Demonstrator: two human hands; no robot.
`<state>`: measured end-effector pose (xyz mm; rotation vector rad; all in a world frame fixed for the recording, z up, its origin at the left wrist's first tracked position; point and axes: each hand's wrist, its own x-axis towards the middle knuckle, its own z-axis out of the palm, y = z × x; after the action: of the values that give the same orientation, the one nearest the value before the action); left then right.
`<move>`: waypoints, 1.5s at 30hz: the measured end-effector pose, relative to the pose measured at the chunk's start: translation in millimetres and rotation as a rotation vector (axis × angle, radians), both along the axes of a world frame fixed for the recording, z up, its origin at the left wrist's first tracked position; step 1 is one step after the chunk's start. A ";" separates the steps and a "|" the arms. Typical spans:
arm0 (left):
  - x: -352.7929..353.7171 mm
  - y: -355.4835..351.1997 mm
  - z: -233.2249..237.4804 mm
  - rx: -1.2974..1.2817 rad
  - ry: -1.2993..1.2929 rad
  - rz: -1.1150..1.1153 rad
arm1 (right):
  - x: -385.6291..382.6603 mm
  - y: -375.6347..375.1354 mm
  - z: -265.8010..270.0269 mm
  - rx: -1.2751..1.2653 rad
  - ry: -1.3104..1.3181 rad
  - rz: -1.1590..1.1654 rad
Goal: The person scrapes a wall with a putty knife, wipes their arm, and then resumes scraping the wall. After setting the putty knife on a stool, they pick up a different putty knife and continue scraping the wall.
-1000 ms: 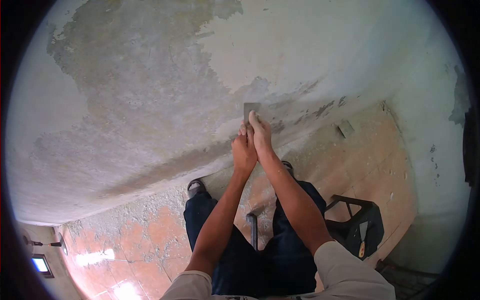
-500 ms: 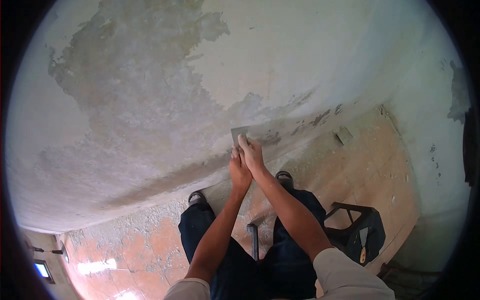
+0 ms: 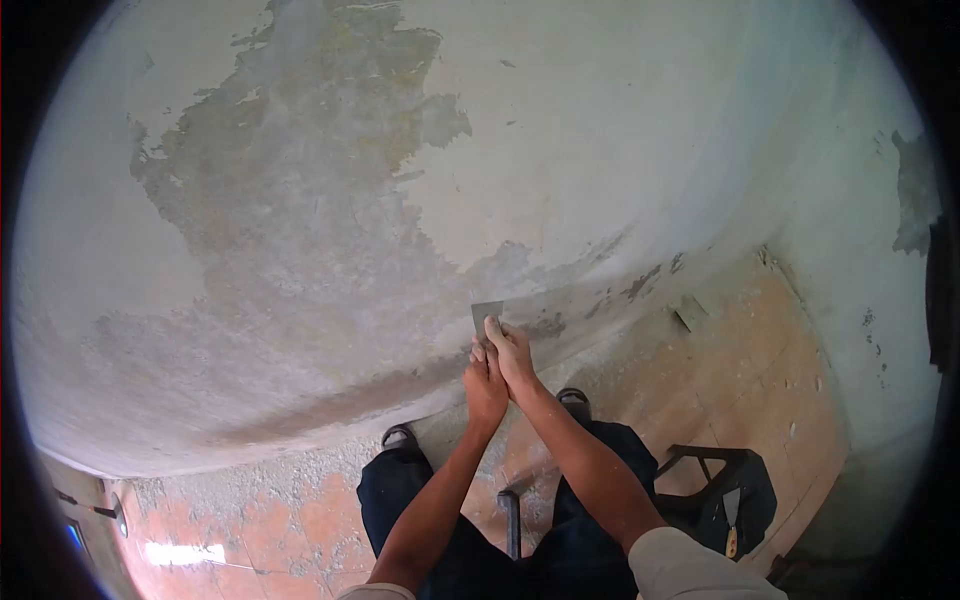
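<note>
Stool [image 3: 755,490], dark, beside the right leg; a second scraper [image 3: 732,515] lies on it, seemingly parked within easy reach.

Right hand [image 3: 513,358]: closed on a flat-bladed scraper [image 3: 485,312], thumb laid up the blade, probably to steady it.

Left hand [image 3: 484,385]: closed about the same scraper, pressed against the right, likely for added firmness; handle hidden between them.

Scraper: blade upward at the lower wall; whether its edge touches cannot be told.

Floor [image 3: 780,375]: orange tile, pale crumbs [image 3: 250,490] thickest along the wall's left foot.

Wall [image 3: 620,150]: pale coating, ragged grey patch [image 3: 300,170], dark marks low down.

Side wall [image 3: 860,260]: at right, similarly blotched.
</note>
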<state>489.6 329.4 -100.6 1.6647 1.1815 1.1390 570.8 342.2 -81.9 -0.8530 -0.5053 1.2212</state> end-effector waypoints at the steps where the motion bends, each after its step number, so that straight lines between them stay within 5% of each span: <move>1: -0.6 0.6 -0.9 0.008 0.041 -0.013 | -0.2 -2.7 5.6 -0.050 0.029 0.010; 35: 5.8 6.6 -12.2 -0.135 -0.089 -0.038 | -0.4 2.2 9.4 -0.020 -0.094 -0.103; 45: 2.8 9.7 31.8 -0.003 0.012 -0.051 | 1.8 9.0 25.1 0.030 -0.010 -0.123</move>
<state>492.4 339.1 -68.8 1.6918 1.1412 1.0971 572.5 351.2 -56.8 -0.8529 -0.4708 1.0948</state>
